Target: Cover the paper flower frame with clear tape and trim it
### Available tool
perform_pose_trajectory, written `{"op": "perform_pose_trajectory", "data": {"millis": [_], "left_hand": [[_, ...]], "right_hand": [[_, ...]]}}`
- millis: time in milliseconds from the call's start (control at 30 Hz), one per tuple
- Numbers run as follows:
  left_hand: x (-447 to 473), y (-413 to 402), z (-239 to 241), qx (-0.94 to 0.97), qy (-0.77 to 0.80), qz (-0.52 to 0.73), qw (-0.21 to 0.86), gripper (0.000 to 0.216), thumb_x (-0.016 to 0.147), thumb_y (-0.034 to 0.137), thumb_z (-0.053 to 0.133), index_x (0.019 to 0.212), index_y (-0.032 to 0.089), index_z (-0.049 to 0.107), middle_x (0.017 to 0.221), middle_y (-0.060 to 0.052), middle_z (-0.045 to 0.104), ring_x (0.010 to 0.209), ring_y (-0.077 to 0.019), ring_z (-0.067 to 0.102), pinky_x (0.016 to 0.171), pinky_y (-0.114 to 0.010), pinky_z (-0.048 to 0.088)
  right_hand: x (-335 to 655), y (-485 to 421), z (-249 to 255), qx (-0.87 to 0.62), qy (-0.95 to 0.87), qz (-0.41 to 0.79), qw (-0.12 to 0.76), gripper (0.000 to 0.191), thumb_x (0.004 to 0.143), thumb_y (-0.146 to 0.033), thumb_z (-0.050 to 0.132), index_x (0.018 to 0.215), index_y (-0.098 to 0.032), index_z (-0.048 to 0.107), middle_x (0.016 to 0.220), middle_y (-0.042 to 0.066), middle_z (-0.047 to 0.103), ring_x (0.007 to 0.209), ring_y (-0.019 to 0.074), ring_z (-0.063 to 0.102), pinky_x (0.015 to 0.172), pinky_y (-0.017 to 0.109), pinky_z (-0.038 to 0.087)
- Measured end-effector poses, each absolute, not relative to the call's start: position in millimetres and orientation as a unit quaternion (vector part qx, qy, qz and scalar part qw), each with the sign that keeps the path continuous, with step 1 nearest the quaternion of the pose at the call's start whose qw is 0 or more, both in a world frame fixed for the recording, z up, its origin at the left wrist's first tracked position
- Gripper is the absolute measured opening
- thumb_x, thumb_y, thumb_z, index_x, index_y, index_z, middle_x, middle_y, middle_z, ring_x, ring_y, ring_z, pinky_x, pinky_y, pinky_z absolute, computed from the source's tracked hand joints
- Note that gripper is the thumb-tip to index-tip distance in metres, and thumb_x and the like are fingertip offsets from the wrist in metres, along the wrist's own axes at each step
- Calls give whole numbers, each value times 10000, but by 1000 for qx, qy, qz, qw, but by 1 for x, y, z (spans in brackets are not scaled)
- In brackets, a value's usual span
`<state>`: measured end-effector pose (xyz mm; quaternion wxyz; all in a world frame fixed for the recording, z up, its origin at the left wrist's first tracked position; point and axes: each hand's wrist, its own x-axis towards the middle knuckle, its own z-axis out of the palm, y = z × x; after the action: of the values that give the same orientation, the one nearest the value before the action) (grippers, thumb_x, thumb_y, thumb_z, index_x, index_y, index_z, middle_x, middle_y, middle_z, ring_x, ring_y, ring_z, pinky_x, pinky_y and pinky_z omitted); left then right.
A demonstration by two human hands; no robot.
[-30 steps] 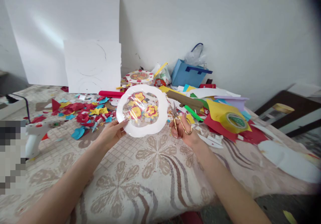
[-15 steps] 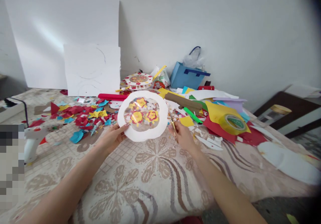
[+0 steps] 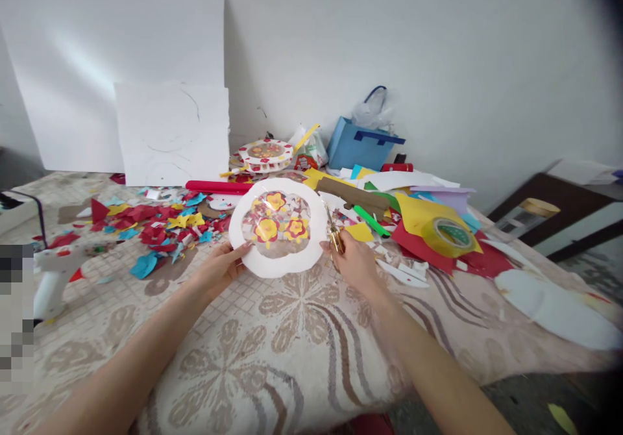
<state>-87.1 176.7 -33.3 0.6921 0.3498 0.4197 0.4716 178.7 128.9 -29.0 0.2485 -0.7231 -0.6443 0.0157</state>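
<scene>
My left hand (image 3: 228, 266) pinches the lower left rim of a white paper ring (image 3: 246, 251) with a wavy edge. Its clear middle carries several yellow and red paper flowers (image 3: 267, 229). At the ring's right side, my right hand (image 3: 354, 258) is closed round the handles of gold-handled scissors (image 3: 335, 237). The blades point up, close along the ring's right edge; whether they touch it I cannot tell. Red, yellow and blue paper scraps (image 3: 156, 234) lie left of the ring.
A hot glue gun (image 3: 51, 285) stands at the left. Rightward lie a roll of yellow tape (image 3: 452, 237), a green strip (image 3: 371, 221) and white paper offcuts (image 3: 403, 271). Behind are a decorated round piece (image 3: 265, 154), a blue bag (image 3: 360, 146) and white boards (image 3: 172, 136) against the wall.
My right hand has turned the scissors, so their blades now show upright along the ring's right edge. The ring stays in my left hand. The whole view has shifted slightly.
</scene>
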Motion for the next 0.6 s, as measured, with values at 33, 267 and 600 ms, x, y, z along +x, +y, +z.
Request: {"op": "perform_pose_trajectory", "data": {"millis": [33, 267, 600], "left_hand": [[-87, 177, -33, 350, 420, 471, 692, 169, 724, 77, 691, 889, 114, 684, 876, -86, 741, 688, -148, 685, 614, -209, 579], [-88, 177, -35, 351, 424, 471, 689, 160, 724, 82, 693, 880, 115, 690, 886, -83, 741, 693, -144, 680, 608, -207, 575], [-89, 180, -39, 350, 415, 476, 692, 192, 715, 76, 699, 903, 109, 680, 884, -84, 740, 693, -146, 676, 605, -221, 578]], "right_hand": [[178, 129, -29, -724, -644, 12, 244, 364, 880, -562, 447, 796, -209, 469, 640, -2, 564, 633, 167, 547, 542, 250, 237], [177, 127, -27, -732, -643, -2, 226, 406, 870, -607, 438, 795, -209, 473, 639, -1, 570, 636, 171, 554, 539, 254, 221], [179, 130, -29, -753, -632, -25, 183, 346, 918, -524, 432, 810, -203, 500, 665, 12, 608, 649, 175, 570, 532, 262, 205]]}}
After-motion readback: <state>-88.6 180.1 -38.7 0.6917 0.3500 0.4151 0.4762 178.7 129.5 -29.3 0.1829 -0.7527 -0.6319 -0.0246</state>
